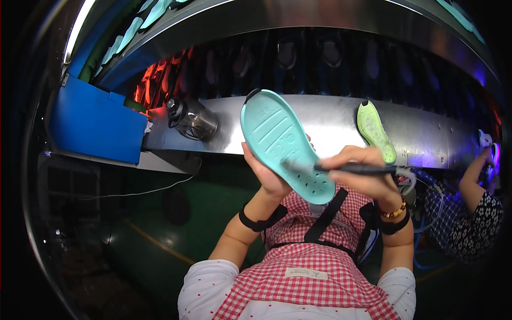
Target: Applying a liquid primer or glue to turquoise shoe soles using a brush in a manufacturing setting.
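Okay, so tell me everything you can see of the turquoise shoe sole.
The turquoise shoe sole looks like moulded foam, with raised crosswise ridges, small embossed marks, holes near its narrower end, and a black patch at its wider tip. It's held slantwise, wide end up-left, across the metal bench's near edge in view. The left hand grips it; a blurred brush in the right hand appears to meet its face.

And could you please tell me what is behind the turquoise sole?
The left hand is partly behind the turquoise sole, most fingers hidden; the metal bench lies beyond, partly covered.
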Demonstrator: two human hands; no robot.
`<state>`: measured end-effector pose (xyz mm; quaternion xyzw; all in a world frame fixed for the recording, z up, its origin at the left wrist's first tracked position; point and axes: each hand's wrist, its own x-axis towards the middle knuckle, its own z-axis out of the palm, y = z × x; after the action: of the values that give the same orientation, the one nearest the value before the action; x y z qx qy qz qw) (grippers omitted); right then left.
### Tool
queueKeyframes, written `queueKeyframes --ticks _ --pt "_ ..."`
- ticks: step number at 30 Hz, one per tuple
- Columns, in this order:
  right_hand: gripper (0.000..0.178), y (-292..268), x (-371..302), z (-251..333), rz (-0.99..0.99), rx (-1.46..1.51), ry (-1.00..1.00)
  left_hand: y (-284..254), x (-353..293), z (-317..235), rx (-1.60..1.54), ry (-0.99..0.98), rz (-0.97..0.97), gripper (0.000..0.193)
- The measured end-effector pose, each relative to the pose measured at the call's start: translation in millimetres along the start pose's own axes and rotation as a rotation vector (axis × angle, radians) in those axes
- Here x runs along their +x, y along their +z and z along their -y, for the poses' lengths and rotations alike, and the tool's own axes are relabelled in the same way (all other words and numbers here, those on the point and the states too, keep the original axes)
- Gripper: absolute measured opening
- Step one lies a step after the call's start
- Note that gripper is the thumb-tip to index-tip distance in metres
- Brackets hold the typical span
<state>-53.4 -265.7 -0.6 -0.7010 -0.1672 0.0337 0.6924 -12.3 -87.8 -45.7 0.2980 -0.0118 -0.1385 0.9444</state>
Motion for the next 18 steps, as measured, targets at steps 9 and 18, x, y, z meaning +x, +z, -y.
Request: queueKeyframes --ticks 9,18 --pt "0.022 -7.0 -4.6 -4.0 0.066 -0.098 -0.131 4.5 2.7 -9.7 0.007 0.148 -0.001 0.094" --pt "0.023 -6.8 -15.4 -9.6 -0.044 0.055 0.04 8.4 9.6 -23.2 -0.061 0.245 0.116 0.087"
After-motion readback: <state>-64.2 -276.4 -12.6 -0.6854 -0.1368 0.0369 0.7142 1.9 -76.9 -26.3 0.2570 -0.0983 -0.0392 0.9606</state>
